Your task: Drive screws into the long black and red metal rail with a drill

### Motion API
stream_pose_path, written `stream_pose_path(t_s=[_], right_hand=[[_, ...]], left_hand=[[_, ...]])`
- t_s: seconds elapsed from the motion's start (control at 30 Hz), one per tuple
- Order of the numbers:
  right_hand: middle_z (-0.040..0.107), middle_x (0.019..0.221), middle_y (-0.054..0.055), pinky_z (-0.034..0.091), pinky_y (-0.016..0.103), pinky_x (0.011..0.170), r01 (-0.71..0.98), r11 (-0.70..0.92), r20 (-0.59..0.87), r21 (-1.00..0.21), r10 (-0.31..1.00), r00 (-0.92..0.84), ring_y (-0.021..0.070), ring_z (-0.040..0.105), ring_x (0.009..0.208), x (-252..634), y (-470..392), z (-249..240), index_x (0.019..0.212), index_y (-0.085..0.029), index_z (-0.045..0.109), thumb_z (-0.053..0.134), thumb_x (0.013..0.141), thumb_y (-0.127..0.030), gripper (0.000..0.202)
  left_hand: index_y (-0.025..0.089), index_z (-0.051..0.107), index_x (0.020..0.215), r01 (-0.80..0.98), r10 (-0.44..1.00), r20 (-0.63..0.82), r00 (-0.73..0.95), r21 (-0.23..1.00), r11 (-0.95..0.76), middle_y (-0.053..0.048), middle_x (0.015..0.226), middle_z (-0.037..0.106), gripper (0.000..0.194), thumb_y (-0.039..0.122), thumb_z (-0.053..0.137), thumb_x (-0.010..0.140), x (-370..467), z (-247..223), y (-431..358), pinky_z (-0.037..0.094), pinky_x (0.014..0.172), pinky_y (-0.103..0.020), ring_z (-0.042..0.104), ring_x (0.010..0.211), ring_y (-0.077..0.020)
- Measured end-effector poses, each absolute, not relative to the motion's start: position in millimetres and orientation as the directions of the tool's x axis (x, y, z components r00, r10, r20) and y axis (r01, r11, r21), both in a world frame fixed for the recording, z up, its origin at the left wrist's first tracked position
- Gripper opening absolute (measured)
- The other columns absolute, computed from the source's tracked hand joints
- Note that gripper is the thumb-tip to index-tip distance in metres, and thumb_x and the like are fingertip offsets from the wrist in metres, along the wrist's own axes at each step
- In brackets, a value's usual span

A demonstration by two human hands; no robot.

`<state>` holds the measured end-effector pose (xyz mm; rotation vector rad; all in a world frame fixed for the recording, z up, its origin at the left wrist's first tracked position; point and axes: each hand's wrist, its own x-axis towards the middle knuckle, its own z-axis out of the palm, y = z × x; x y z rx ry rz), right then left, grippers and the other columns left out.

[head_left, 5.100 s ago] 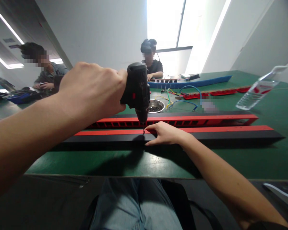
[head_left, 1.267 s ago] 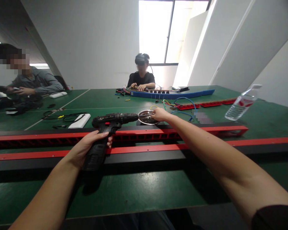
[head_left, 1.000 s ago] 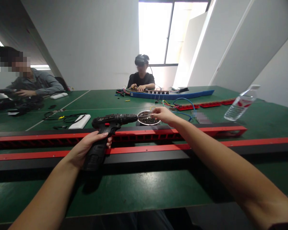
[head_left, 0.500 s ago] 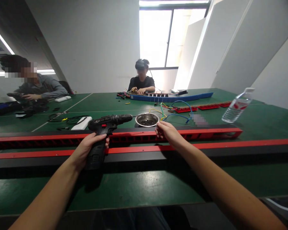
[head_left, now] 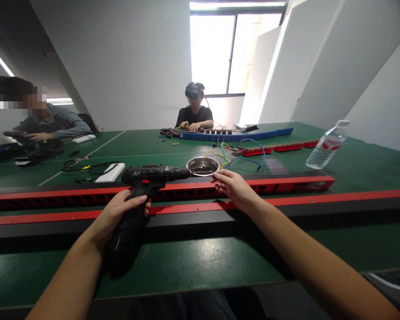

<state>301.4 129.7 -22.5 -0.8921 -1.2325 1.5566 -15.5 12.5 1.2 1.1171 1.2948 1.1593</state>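
Note:
My left hand [head_left: 126, 209] is wrapped round the grip of a black cordless drill [head_left: 143, 175], whose chuck points right. Close to the rim of a metal bowl [head_left: 203, 160] holding small dark pieces, my right hand [head_left: 231, 186] has its thumb and fingertips pressed together. Whatever lies in that pinch is too small to name. Below both hands run two long red and black bars [head_left: 200, 208], one behind the other across the table. The drill's tip ends just left of the right fingertips.
A clear plastic bottle [head_left: 326, 146] stands at the right. Coloured wires [head_left: 226, 155] and red strips [head_left: 283, 149] lie behind the bowl. A white box [head_left: 110, 172] with black cable sits at left. Two people [head_left: 194, 111] work across the green table [head_left: 200, 262], near a long blue part [head_left: 240, 135].
The drill has tilted, its chuck lower and nearer the right hand, its base closer to me. My right hand has shifted slightly left. The whole view has moved a little.

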Motion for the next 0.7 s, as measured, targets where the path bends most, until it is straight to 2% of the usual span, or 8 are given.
stream_pose_path(t_s=[0.17, 0.43, 0.7], right_hand=[[0.072, 0.085, 0.003, 0.043, 0.025, 0.059, -0.32, -0.143, -0.05, -0.937, 0.958, -0.282, 0.0097, 0.055, 0.062, 303.1, 129.7, -20.5, 0.087, -0.019, 0.07, 0.091, 0.066, -0.036, 0.035], [0.074, 0.085, 0.003, 0.045, 0.024, 0.062, -0.336, -0.135, -0.056, -0.932, 0.97, -0.236, 0.008, 0.057, 0.062, 303.0, 132.2, -25.8, 0.086, -0.019, 0.072, 0.093, 0.064, -0.035, 0.035], [0.072, 0.079, 0.001, 0.044, 0.022, 0.059, -0.313, -0.122, -0.044, -0.942, 0.968, -0.246, 0.0073, 0.057, 0.06, 302.6, 133.0, -27.6, 0.084, -0.017, 0.072, 0.094, 0.064, -0.033, 0.033]], left_hand=[[0.014, 0.072, 0.091, -0.03, 0.987, -0.138, -0.08, 0.99, 0.136, -0.008, 0.084, 0.07, 0.024, 0.033, 0.082, 0.078, -15.7, -0.5, 11.6, 0.055, 0.059, -0.026, 0.067, 0.069, -0.0189], [0.014, 0.075, 0.085, 0.027, 0.996, -0.086, -0.038, 0.996, 0.087, -0.009, 0.08, 0.07, 0.021, 0.032, 0.082, 0.078, -16.3, 0.0, 13.8, 0.055, 0.061, -0.025, 0.067, 0.069, -0.0182], [0.015, 0.073, 0.086, -0.003, 0.991, -0.124, -0.044, 0.992, 0.124, -0.005, 0.08, 0.07, 0.027, 0.037, 0.084, 0.076, -14.3, 0.9, 14.3, 0.054, 0.06, -0.025, 0.067, 0.068, -0.0172]])
